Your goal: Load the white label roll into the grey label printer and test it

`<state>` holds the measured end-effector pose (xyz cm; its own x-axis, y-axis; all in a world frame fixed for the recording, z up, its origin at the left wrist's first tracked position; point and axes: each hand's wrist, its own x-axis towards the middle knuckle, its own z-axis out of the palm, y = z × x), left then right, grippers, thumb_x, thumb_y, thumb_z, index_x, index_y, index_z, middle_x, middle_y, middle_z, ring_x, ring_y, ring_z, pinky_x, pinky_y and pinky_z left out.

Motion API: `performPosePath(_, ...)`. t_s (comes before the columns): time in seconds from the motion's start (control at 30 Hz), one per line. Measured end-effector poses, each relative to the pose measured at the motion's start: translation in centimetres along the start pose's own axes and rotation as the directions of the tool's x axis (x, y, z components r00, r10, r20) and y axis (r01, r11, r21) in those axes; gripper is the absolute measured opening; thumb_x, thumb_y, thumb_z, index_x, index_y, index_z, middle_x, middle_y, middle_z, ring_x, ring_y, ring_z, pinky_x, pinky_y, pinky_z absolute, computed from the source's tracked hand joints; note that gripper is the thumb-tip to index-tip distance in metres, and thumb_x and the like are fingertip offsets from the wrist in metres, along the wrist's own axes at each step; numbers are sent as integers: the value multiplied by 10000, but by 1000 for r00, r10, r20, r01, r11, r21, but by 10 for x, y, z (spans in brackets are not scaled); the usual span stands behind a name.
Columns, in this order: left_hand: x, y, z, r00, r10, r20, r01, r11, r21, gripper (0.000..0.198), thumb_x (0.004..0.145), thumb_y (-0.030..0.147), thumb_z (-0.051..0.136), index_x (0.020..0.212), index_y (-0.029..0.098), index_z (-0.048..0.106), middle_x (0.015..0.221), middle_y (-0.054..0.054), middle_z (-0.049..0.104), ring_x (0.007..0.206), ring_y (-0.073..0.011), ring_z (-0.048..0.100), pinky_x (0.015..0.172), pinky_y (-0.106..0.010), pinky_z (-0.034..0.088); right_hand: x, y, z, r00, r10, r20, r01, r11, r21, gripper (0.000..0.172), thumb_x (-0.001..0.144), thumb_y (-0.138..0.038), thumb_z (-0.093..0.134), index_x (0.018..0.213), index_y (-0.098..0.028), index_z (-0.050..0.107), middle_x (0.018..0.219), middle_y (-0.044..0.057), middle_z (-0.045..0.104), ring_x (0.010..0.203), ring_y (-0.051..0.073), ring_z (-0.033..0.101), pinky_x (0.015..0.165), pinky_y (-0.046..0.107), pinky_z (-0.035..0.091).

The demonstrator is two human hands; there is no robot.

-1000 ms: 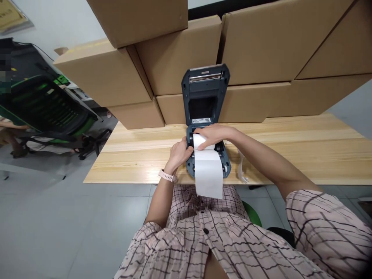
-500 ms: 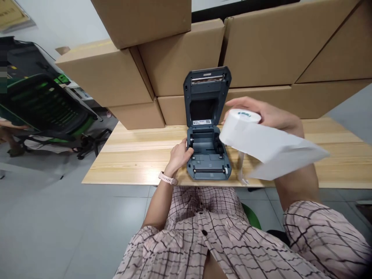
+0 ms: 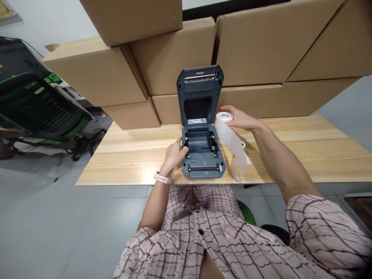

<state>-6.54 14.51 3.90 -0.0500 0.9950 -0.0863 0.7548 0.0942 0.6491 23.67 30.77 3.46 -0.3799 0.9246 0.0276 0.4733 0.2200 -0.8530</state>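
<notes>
Gripping the printer (image 3: 201,160) base at its 9 o'clock: left hand (image 3: 175,154), thumb over the rim, fingers clamped on the edge. Right hand (image 3: 240,119): fingers closed around the paper roll (image 3: 220,117), end face up, just off the base's 1 o'clock; loose strip (image 3: 233,142) trails toward 5 o'clock. Lid (image 3: 197,95) stands open at 12 o'clock. Wooden counter (image 3: 139,155) beneath; cardboard boxes (image 3: 177,58) stacked beyond at 12 o'clock; mesh chair (image 3: 31,106) toward 10 o'clock.
</notes>
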Motion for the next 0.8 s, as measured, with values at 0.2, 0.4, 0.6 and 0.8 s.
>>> performPosePath(0.2,0,-1,0,1000,7,-3,-7,1000,-24,648,834,250,501,1467,163,608,749,-51,722,778,-269,680,745,-349,451,-12,20,17,997,22,-69,-20,999,42,1162,592,-435,948,1596,-185,420,1550,185,593,1438,413,568,1257,596,409)
performPosePath(0.4,-2,2,-1,1000,7,10,-7,1000,15,625,849,257,491,1454,161,612,746,-57,722,785,-281,681,744,-355,443,-94,50,0,995,92,-48,-68,929,364,646,796,-469,878,1384,-334,644,1595,100,591,1497,351,538,1199,552,491)
performPosePath(0.6,-2,3,0,1000,-12,-4,12,999,51,614,868,264,493,1464,175,609,762,-54,731,810,-282,696,750,-349,439,-127,51,25,972,141,191,-208,891,404,654,705,-497,935,1268,-250,715,1382,141,727,1162,289,725,1006,451,597)
performPosePath(0.8,-2,1,6,999,-38,-35,38,999,-3,636,876,265,506,1502,189,593,757,-37,745,841,-280,716,761,-342,461,-137,25,11,992,64,110,-103,911,399,588,682,-665,897,1052,-241,728,947,114,773,826,283,733,777,442,612)
